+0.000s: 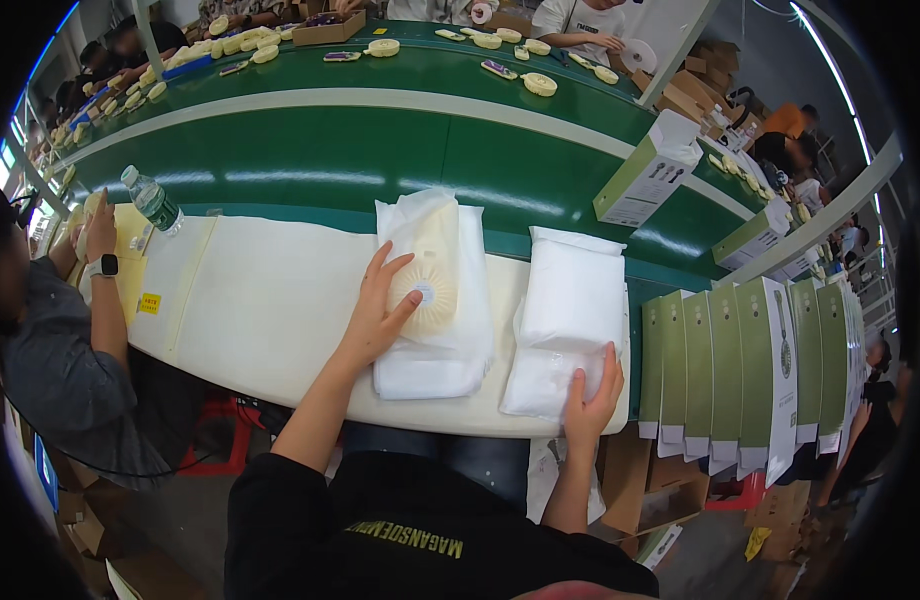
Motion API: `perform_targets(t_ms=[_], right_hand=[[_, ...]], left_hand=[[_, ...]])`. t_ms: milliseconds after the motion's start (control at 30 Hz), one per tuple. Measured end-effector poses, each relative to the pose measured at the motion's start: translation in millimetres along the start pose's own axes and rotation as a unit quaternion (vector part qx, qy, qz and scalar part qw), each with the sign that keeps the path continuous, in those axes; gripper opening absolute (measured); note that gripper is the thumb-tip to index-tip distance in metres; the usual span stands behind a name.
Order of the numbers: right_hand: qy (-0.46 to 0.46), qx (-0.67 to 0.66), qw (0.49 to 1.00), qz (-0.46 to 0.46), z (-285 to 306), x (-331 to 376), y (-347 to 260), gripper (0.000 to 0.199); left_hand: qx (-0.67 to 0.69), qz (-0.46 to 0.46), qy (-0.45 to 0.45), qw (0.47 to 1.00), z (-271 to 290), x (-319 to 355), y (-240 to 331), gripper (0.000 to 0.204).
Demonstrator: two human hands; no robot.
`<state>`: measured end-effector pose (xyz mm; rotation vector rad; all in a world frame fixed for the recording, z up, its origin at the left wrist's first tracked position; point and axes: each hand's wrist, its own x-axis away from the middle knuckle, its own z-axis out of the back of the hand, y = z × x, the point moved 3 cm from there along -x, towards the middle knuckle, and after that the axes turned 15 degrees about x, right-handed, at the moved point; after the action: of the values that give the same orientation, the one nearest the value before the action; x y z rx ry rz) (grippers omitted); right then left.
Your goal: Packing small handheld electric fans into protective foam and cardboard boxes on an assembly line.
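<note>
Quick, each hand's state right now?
Left hand: open, fingers spread over the cream ribbed disc in a white wrapper.
Right hand: open, thumb and fingers apart, at the white packaging; no clear grip.

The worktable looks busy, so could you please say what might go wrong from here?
The cream fan could slide on the white packaging beneath it if the left hand shifts. The white packet by the right hand, near the edge, might slip off the worktable. The bottle, standing near the co-worker's arm, could be knocked.
</note>
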<state>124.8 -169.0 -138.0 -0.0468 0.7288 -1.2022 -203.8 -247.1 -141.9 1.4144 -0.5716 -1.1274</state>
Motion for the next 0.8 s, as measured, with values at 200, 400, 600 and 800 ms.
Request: perform_targets(t_ms=[200,400,600,800], right_hand=[[0.018,-0.052,0.998,-0.015,5,-3,6,0.053],[0.145,-0.225,0.962,-0.050,-1,-5,23,0.041],[0.210,-0.233,0.948,-0.050,5,15,38,0.033],[0.184,-0.211,0.958,-0.056,11,21,46,0.025]], left_hand=[[-0.027,-0.004,-0.041,0.999,-4,-9,-7,0.046],[-0.039,-0.034,-0.017,0.999,-1,-13,-7,0.040],[0.079,0.031,0.038,0.996,-2,-12,-11,0.036],[0.048,0.017,0.039,0.998,-3,-11,-13,0.034]])
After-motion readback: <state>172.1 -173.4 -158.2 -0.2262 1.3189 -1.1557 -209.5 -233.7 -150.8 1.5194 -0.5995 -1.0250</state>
